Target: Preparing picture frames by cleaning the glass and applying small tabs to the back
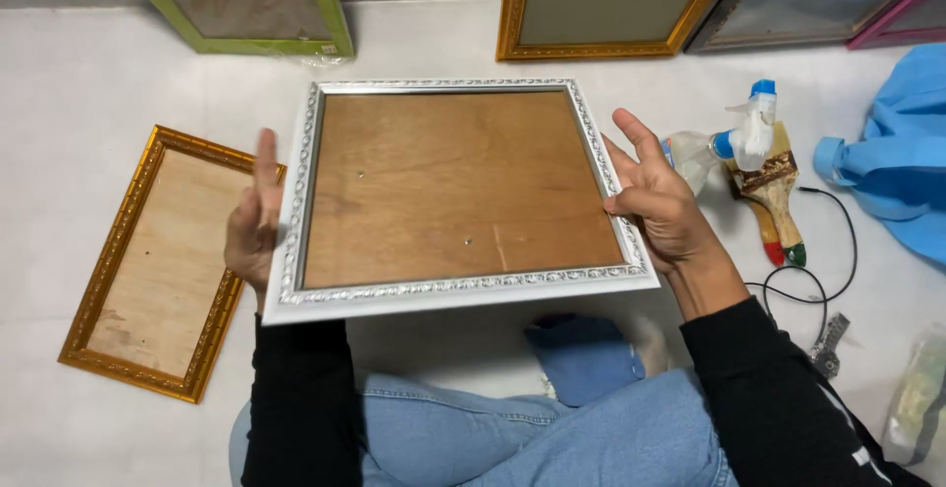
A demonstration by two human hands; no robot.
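From the head camera, the left hand is lying flat against the left edge of a silver-white picture frame, fingers straight and pointing up. The right hand is pressing its palm to the right edge, fingers spread and lifted. Both arms in black sleeves are reaching out over crossed legs in jeans. A white floor is stretching below, bearing a gold frame, a spray bottle and paintbrushes. The frame is hanging between the two hands, its wooden back facing up.
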